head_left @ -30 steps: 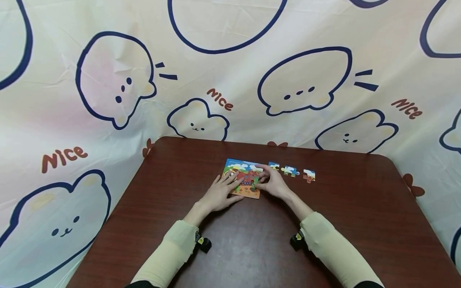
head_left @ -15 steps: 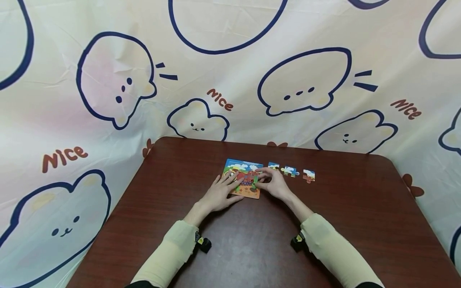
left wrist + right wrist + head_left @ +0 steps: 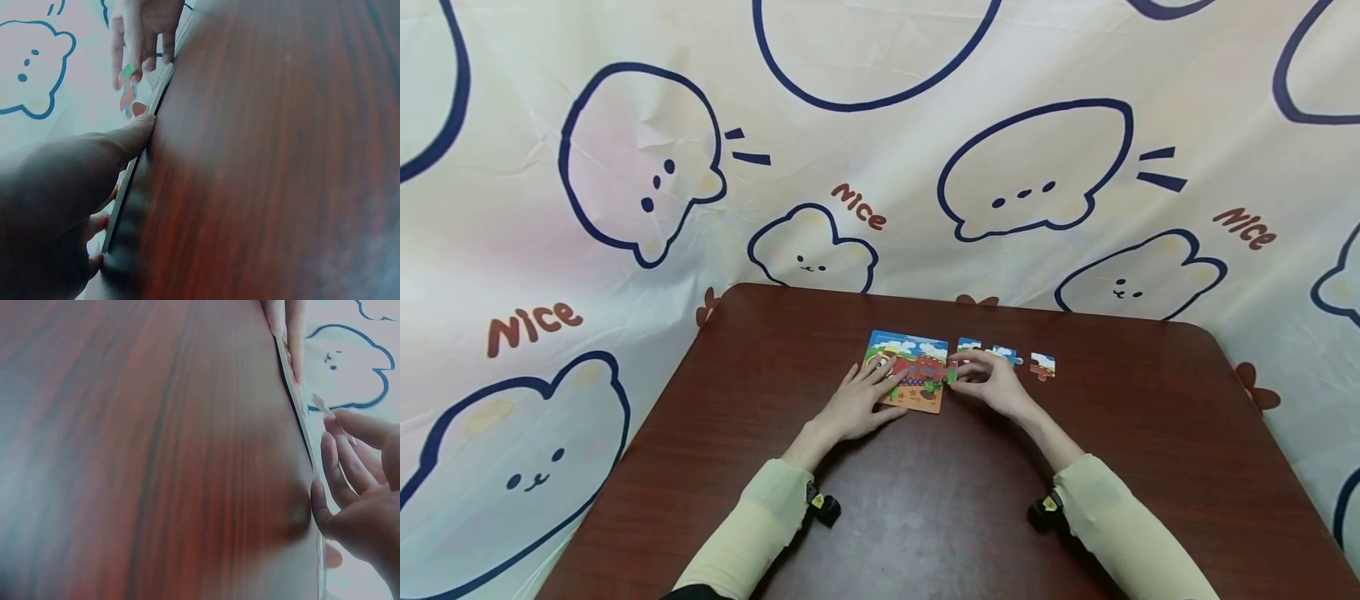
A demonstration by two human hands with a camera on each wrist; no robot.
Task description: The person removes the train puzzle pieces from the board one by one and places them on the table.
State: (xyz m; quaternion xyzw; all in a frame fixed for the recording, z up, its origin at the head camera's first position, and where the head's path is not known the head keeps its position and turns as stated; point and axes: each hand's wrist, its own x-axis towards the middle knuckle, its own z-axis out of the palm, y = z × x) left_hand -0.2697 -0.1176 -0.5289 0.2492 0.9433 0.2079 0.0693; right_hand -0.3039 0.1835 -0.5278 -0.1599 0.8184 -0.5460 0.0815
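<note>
A colourful jigsaw puzzle (image 3: 906, 343) in a flat square board lies on the table, with blue sky, a red shape and an orange lower strip. My left hand (image 3: 856, 407) rests on its left side, fingers spread over the picture and thumb along the near edge. Just off the board's right edge, my right hand (image 3: 1000, 390) pinches a puzzle piece (image 3: 952, 372) between fingers and thumb. In the left wrist view that puzzle piece (image 3: 128, 94) hangs tilted from the fingertips, and the right wrist view shows it edge-on.
To the right of the board lie loose puzzle pieces: one with blue sky (image 3: 969, 343), another partly covered by the right hand (image 3: 1006, 353), and one with red (image 3: 1042, 365) farther right. The brown table (image 3: 895, 517) backs onto a printed cloth (image 3: 910, 167).
My right hand has moved right, off the board, with a puzzle piece in its fingers. It now overlaps some of the loose pieces. The left hand has stayed in place.
</note>
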